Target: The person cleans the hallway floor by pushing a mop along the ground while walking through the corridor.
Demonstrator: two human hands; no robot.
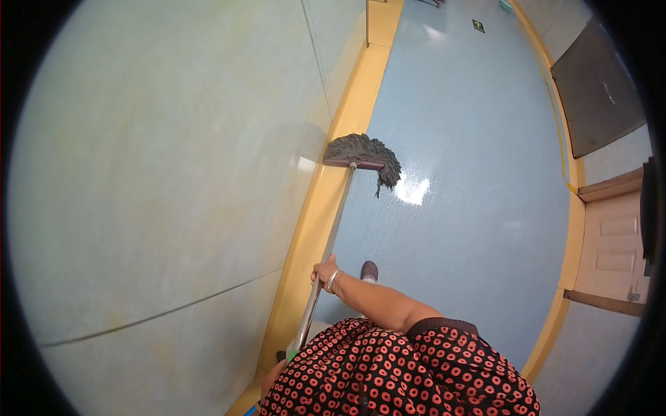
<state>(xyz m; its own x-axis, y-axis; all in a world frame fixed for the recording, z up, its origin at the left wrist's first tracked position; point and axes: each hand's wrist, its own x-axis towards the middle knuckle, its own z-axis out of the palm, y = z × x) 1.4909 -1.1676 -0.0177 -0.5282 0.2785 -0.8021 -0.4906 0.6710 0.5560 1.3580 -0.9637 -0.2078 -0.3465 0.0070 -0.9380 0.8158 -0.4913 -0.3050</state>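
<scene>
A string mop (364, 151) with grey strands and a purplish head bar lies across the yellow baseboard border and the blue floor (468, 182) beside the wall. Its metal handle (308, 317) runs back towards my body. My right hand (324, 271), with a silver bracelet at the wrist, is closed around the middle of the handle. Low at the left edge of my patterned clothing, part of my left hand or forearm (270, 377) shows near the handle's green section (292, 354); its fingers are mostly hidden. My shoe (369, 270) stands on the floor right of the handle.
A pale panelled wall (166, 182) rises close on the left. Along the right side run a yellow border (571, 244), a dark grey panel (598, 93) and a pale door (614, 244). A floor sign (478, 26) lies farther ahead. Light reflects off the floor near the mop.
</scene>
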